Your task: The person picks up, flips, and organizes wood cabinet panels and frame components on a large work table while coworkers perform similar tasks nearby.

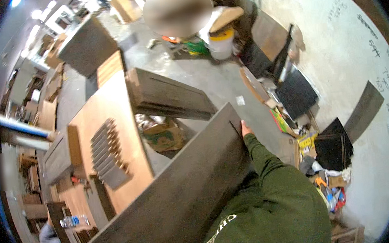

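Observation:
A long grey-brown wooden panel slants across my front, from the lower left up to the middle. Around its right-hand end edge my right hand is closed, below the end of my green sleeve; part of the fingers is hidden behind the board. A dark narrow slot is visible on the panel's face near that hand. My left hand does not show. Beyond the panel stands a light wood worktable, on which several narrow grey slats lie side by side.
A framed grey cabinet panel leans beside the table over a cardboard box. At lower left is a person in a grey sleeve, near a plastic bottle. Boards, a white bucket and clutter line the right wall.

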Motion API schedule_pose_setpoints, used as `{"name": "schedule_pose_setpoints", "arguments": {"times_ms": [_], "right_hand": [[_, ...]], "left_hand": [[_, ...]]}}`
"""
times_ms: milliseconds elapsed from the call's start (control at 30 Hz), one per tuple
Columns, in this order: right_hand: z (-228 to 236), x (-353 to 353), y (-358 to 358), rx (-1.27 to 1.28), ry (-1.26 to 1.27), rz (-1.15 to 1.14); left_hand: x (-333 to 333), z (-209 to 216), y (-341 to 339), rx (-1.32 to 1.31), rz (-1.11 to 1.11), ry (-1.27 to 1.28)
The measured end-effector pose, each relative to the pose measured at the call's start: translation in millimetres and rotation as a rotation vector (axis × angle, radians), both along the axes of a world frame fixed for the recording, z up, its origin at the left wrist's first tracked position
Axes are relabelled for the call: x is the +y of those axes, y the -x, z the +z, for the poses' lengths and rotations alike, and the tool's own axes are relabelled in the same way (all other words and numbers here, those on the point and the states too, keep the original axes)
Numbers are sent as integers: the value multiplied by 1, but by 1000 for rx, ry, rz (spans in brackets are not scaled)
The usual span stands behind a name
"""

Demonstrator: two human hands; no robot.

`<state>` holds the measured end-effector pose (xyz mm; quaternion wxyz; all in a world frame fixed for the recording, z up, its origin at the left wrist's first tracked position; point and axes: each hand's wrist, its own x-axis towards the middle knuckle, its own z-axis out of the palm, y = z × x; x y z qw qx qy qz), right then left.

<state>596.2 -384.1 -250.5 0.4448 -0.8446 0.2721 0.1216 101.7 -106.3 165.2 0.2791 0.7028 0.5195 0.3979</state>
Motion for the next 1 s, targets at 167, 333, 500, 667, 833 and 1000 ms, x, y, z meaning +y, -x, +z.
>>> {"name": "schedule_pose_setpoints", "arguments": {"times_ms": [167,333,500,667,833,1000], "right_hand": [[-39,-33,-73,-61,-415,53],[-50,-31,-150,-10,-509,41],[-39,-42,-157,-19,-681,-106],[-95,-133,-70,-241,-601,-129],[-87,-247,61,241,-75,-378],[-67,-245,129,329,25,-467]], "left_hand": [[31,75,-120,244,-318,-8],[47,93,-357,396,-883,342],[67,-59,-553,288,-904,411],[79,-160,-659,246,-1033,266],[146,-203,-684,265,-859,208],[186,-221,-686,56,-727,526]]}}
